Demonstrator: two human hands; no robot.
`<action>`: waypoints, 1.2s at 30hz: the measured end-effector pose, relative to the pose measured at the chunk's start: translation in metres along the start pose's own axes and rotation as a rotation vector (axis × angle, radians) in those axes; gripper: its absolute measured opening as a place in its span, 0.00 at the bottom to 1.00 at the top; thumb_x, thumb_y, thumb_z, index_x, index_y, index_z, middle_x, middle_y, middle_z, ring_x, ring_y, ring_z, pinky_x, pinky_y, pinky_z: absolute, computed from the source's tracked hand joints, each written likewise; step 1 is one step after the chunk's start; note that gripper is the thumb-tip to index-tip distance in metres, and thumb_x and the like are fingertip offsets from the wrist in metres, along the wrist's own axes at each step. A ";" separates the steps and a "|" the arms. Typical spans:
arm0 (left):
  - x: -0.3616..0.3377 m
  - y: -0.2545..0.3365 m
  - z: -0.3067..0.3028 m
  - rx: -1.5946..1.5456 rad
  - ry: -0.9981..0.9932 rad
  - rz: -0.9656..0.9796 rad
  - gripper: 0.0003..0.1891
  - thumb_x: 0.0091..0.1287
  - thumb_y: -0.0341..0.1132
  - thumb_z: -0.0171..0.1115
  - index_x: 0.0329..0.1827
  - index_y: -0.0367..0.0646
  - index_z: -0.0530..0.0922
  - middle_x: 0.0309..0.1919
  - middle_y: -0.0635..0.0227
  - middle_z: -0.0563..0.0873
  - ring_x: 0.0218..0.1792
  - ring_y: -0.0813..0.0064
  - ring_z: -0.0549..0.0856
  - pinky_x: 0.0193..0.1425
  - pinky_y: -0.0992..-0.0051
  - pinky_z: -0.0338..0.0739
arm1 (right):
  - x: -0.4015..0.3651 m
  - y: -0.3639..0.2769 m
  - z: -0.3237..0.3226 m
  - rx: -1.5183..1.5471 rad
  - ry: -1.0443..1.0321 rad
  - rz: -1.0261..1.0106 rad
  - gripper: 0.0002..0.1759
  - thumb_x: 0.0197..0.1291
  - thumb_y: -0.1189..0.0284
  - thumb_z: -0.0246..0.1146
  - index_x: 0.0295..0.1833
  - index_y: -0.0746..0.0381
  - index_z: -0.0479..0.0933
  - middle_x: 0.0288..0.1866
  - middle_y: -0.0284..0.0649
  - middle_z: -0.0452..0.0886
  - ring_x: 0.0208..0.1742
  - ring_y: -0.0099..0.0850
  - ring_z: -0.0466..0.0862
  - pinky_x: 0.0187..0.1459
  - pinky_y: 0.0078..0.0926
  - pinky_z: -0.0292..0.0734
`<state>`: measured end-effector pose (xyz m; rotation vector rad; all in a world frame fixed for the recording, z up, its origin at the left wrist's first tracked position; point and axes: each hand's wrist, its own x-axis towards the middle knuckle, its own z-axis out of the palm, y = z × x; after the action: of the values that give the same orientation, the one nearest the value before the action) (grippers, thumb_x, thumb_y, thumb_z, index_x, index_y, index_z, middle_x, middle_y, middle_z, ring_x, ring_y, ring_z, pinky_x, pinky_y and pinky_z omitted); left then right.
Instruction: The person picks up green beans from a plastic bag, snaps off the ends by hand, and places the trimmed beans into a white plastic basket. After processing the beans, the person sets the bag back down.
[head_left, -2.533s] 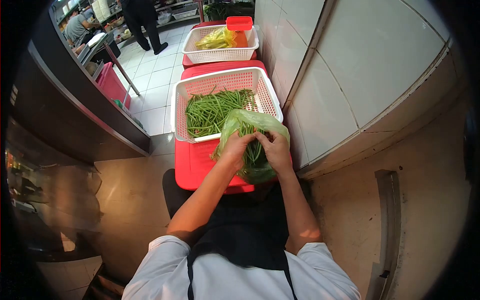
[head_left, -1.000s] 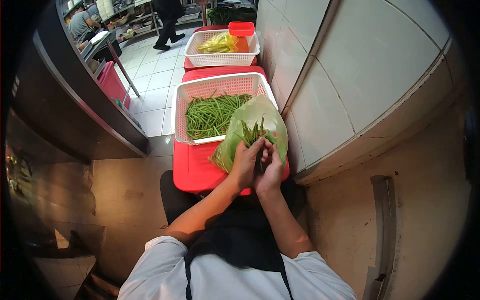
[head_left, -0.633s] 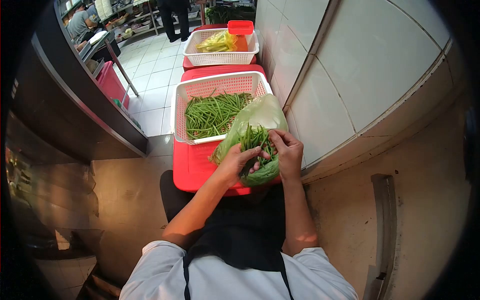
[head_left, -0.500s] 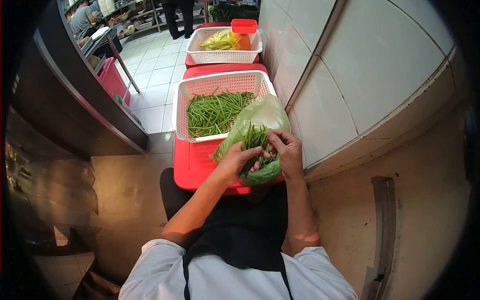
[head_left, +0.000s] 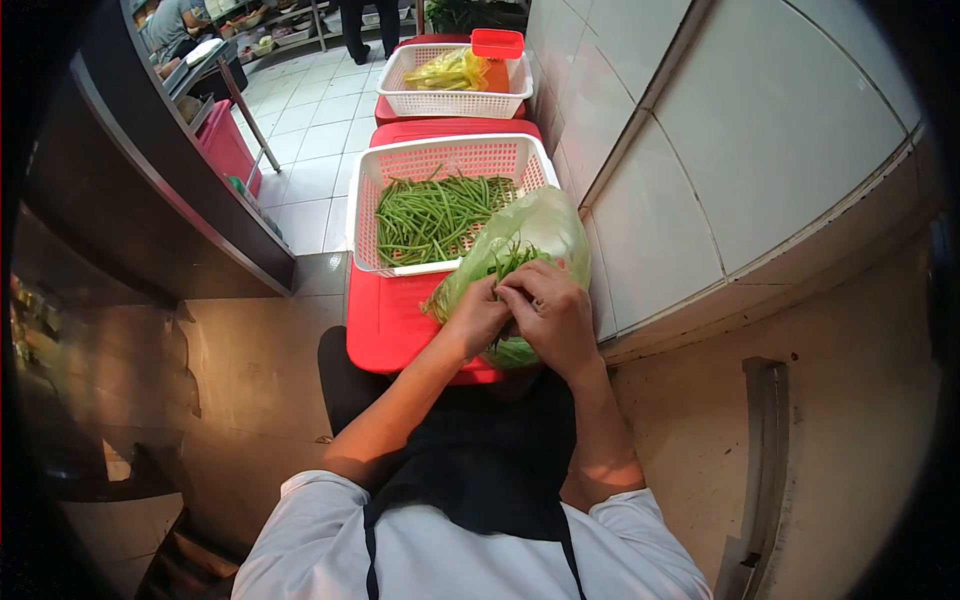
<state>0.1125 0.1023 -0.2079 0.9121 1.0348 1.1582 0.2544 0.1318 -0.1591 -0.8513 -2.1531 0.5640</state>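
My left hand (head_left: pixel 480 318) is closed around a bunch of green beans (head_left: pixel 512 258), whose tips stick up above the fingers. Against it, my right hand (head_left: pixel 552 312) has its thumb and fingers pinched together at the beans; its exact hold is partly hidden. Both hands are over a light green plastic bag (head_left: pixel 545 220), which leans on the near right corner of a white perforated basket (head_left: pixel 365 205). A loose heap of cut green beans (head_left: pixel 435 215) lies in that basket. Beneath bag and basket is a red lid or stool top (head_left: pixel 385 320).
Farther off, a second white basket (head_left: pixel 455 103) holds a yellow plastic bag (head_left: pixel 448 70) and a small red container (head_left: pixel 497 43). A tiled wall (head_left: pixel 680 190) runs close on the right. Dark panelling (head_left: pixel 160 190) stands left. Two people are in the background near shelves.
My right hand has come in and down against my left, and the fingers of both are closer together. More of the bean bunch is covered now. The view has shifted slightly.
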 end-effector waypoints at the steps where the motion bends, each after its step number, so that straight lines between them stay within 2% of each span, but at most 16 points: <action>1: -0.001 0.001 0.000 0.003 0.003 -0.002 0.04 0.76 0.27 0.57 0.43 0.36 0.80 0.27 0.72 0.80 0.25 0.83 0.78 0.25 0.79 0.68 | 0.001 0.000 0.000 -0.004 0.004 0.018 0.07 0.62 0.76 0.70 0.45 0.64 0.85 0.40 0.43 0.85 0.41 0.43 0.86 0.51 0.38 0.78; 2: -0.002 0.001 0.000 0.007 0.005 -0.004 0.05 0.75 0.27 0.57 0.43 0.36 0.80 0.26 0.72 0.80 0.25 0.82 0.78 0.25 0.79 0.68 | 0.001 0.000 0.001 -0.008 0.008 0.038 0.07 0.62 0.76 0.69 0.46 0.64 0.84 0.41 0.43 0.85 0.42 0.45 0.86 0.53 0.39 0.78; 5: 0.001 -0.004 -0.002 -0.021 -0.020 0.021 0.04 0.75 0.26 0.57 0.41 0.36 0.79 0.25 0.71 0.79 0.24 0.82 0.78 0.25 0.78 0.68 | 0.003 0.000 0.000 -0.017 0.011 -0.100 0.06 0.62 0.77 0.68 0.44 0.64 0.82 0.39 0.44 0.83 0.42 0.46 0.85 0.44 0.42 0.79; 11: 0.008 -0.017 -0.009 0.007 -0.048 0.037 0.03 0.74 0.27 0.59 0.45 0.36 0.78 0.25 0.71 0.80 0.23 0.82 0.79 0.25 0.77 0.70 | 0.002 0.001 -0.004 -0.030 -0.021 -0.159 0.06 0.61 0.77 0.67 0.44 0.64 0.81 0.40 0.44 0.83 0.44 0.46 0.85 0.46 0.42 0.80; 14: 0.003 -0.011 -0.007 0.027 -0.055 -0.010 0.04 0.75 0.31 0.62 0.46 0.41 0.82 0.29 0.73 0.82 0.27 0.84 0.80 0.29 0.80 0.71 | 0.001 0.001 -0.004 -0.010 0.047 -0.124 0.05 0.62 0.78 0.67 0.43 0.64 0.81 0.41 0.44 0.84 0.45 0.46 0.86 0.47 0.40 0.81; 17: -0.003 -0.004 -0.005 0.076 -0.026 -0.058 0.09 0.73 0.33 0.67 0.50 0.41 0.81 0.30 0.73 0.82 0.27 0.84 0.81 0.29 0.80 0.73 | -0.002 -0.001 -0.007 -0.004 0.124 0.009 0.04 0.63 0.79 0.67 0.43 0.65 0.80 0.42 0.45 0.84 0.43 0.46 0.86 0.47 0.38 0.82; 20: -0.006 0.000 -0.004 -0.057 -0.068 -0.074 0.14 0.71 0.36 0.71 0.54 0.42 0.79 0.32 0.73 0.83 0.28 0.84 0.81 0.29 0.80 0.75 | -0.005 0.003 -0.011 0.108 0.176 0.068 0.04 0.63 0.81 0.67 0.43 0.66 0.80 0.40 0.46 0.85 0.42 0.46 0.87 0.45 0.38 0.82; 26: -0.010 0.002 -0.001 -0.136 -0.067 -0.074 0.13 0.73 0.37 0.69 0.54 0.40 0.79 0.35 0.70 0.87 0.27 0.84 0.80 0.26 0.81 0.72 | -0.009 0.009 -0.011 0.059 0.160 0.104 0.05 0.61 0.82 0.67 0.42 0.66 0.82 0.40 0.46 0.85 0.41 0.46 0.87 0.44 0.39 0.83; 29: -0.015 0.011 -0.001 -0.122 -0.098 -0.109 0.12 0.76 0.40 0.66 0.54 0.42 0.79 0.35 0.70 0.87 0.25 0.85 0.78 0.24 0.82 0.69 | -0.007 0.006 -0.015 -0.004 0.167 -0.001 0.05 0.60 0.81 0.68 0.43 0.65 0.83 0.40 0.46 0.85 0.40 0.46 0.87 0.43 0.38 0.82; 32: -0.015 0.011 -0.004 -0.113 -0.119 -0.092 0.12 0.78 0.41 0.63 0.54 0.43 0.79 0.35 0.71 0.87 0.23 0.85 0.76 0.22 0.84 0.66 | -0.004 0.006 -0.020 -0.198 0.267 -0.093 0.05 0.61 0.80 0.69 0.43 0.65 0.84 0.39 0.45 0.85 0.39 0.45 0.86 0.41 0.37 0.82; 35: -0.017 0.015 -0.005 -0.112 -0.089 -0.091 0.11 0.78 0.40 0.63 0.55 0.43 0.80 0.36 0.71 0.89 0.22 0.86 0.75 0.22 0.85 0.64 | -0.008 0.014 -0.025 -0.066 0.290 0.123 0.06 0.62 0.78 0.69 0.44 0.66 0.85 0.41 0.45 0.87 0.38 0.41 0.87 0.43 0.35 0.82; 36: -0.017 0.016 -0.006 -0.120 -0.087 -0.090 0.11 0.78 0.40 0.63 0.55 0.43 0.80 0.36 0.70 0.89 0.22 0.87 0.75 0.22 0.85 0.64 | -0.009 0.015 -0.026 0.028 0.242 0.201 0.06 0.62 0.77 0.70 0.44 0.67 0.85 0.41 0.45 0.87 0.38 0.39 0.87 0.44 0.34 0.81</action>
<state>0.1013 0.0891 -0.1916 0.8063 0.9168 1.0848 0.2850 0.1388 -0.1557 -1.0712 -1.8501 0.5594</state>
